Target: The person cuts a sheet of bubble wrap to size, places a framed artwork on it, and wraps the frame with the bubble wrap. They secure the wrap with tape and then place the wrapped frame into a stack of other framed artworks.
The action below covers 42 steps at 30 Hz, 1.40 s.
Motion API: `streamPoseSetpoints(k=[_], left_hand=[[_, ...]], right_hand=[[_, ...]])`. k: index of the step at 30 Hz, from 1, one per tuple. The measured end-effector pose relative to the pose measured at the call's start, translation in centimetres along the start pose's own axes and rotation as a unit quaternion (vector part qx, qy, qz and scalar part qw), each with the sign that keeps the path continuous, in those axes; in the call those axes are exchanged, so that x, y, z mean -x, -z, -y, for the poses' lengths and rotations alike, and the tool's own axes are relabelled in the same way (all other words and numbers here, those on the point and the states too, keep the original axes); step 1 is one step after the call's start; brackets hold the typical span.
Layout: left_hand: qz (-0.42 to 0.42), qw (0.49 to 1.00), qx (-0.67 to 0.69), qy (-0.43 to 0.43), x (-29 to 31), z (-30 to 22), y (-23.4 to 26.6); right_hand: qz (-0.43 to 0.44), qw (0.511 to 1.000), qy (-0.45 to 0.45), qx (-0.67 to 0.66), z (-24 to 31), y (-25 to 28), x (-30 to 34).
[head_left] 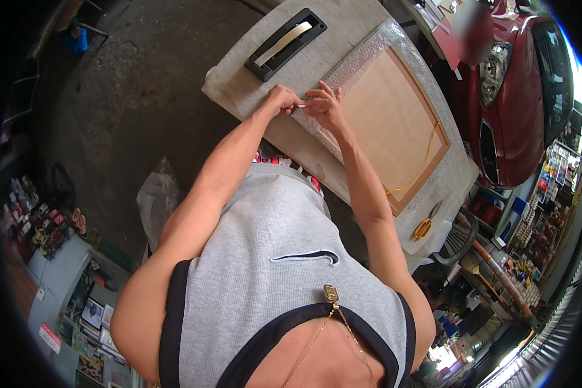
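Dark floor [129, 97] borders a cloth-covered counter [236, 68]. Left hand [282, 99], near a black tape dispenser [285, 44], has its grip closed at a small white strip [301, 106]; right hand's [327, 111] grip pinches it too, beside bubble wrap [359, 63] under a brown panel [391, 119].

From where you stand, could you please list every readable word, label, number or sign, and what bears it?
Red sign, lower left: lettering, not copied here.
Gold pendant: marks too small to read.
Grey tank top: curved emblem, no words.
Bubble wrap and tape dispenser: no readable text.
Distant goods, right: too small.
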<state>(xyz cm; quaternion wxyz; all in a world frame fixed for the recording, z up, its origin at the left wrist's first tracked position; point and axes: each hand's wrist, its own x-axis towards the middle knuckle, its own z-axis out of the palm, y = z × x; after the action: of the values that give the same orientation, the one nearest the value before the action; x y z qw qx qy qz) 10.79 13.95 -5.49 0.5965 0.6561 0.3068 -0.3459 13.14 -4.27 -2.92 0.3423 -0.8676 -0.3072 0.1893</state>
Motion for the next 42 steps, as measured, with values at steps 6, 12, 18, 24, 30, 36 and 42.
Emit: streamPoseSetpoints(k=[6, 12, 18, 24, 30, 36, 42], left_hand=[[0.000, 1.000, 0.006, 0.006, 1.1, -0.2, 0.1], [-0.029, 0.988, 0.044, -0.149, 2.3, 2.6, 0.1], [-0.136, 0.915, -0.120, -0.360, 3.5, 3.4, -0.8], [-0.202, 0.880, -0.203, -0.379, 2.1, 1.8, -0.4], [-0.169, 0.917, -0.271, -0.240, 1.8, 0.4, 0.1], [-0.256, 0.895, -0.311, -0.191, 3.9, -0.2, -0.8], [-0.272, 0.890, -0.193, -0.310, 2.6, 1.9, -3.8]], right_hand=[[-0.070, 0.997, 0.018, 0.014, 0.1, -1.1, 0.3], [-0.100, 0.995, 0.024, 0.000, -0.3, -2.0, 0.5], [-0.107, 0.994, 0.028, 0.021, -0.4, -2.2, 0.5], [-0.118, 0.993, -0.015, 0.012, 0.6, -1.9, 0.5], [-0.113, 0.993, -0.014, 0.034, 1.6, -1.5, 0.7], [-0.134, 0.989, -0.003, 0.068, 1.5, -1.9, 0.8], [-0.224, 0.961, -0.060, 0.154, 2.1, -2.8, 1.4]])
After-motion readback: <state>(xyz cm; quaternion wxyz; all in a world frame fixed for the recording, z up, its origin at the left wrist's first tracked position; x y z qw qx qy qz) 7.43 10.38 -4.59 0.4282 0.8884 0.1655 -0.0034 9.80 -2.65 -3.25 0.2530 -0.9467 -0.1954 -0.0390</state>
